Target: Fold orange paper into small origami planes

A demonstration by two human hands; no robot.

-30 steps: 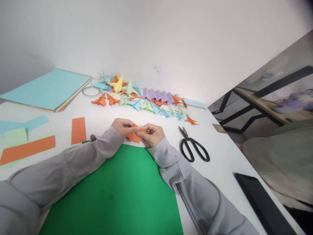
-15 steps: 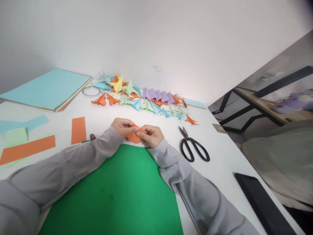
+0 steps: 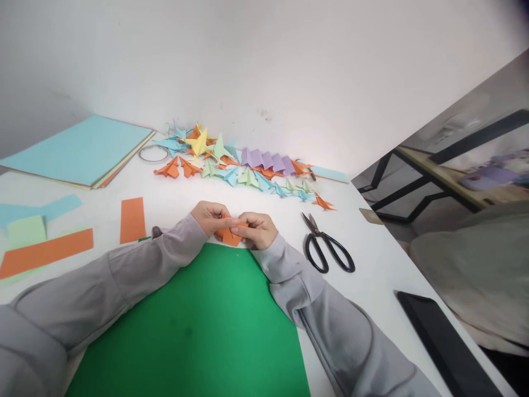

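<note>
Between both hands is a small piece of folded orange paper [image 3: 230,237], just beyond the far edge of a green sheet [image 3: 194,314]. My left hand [image 3: 210,217] pinches it from the left, thumb on top. From the right, my right hand [image 3: 258,229] grips it too, the thumb pressed on its upper face. The two thumb tips lie close together over the paper. Fingers cover much of it, so its full folded shape is hidden.
Black-handled scissors [image 3: 324,242] lie right of my hands, a black flat device [image 3: 444,342] nearer me. Folded paper figures [image 3: 248,177] line the wall beside a tape roll [image 3: 154,154]. Paper sheets [image 3: 82,149] and orange strips [image 3: 133,220] are at left.
My left thumb has slid slightly right across the orange paper, closer to the right thumb. The paper has turned a little, and less of its left part shows.
</note>
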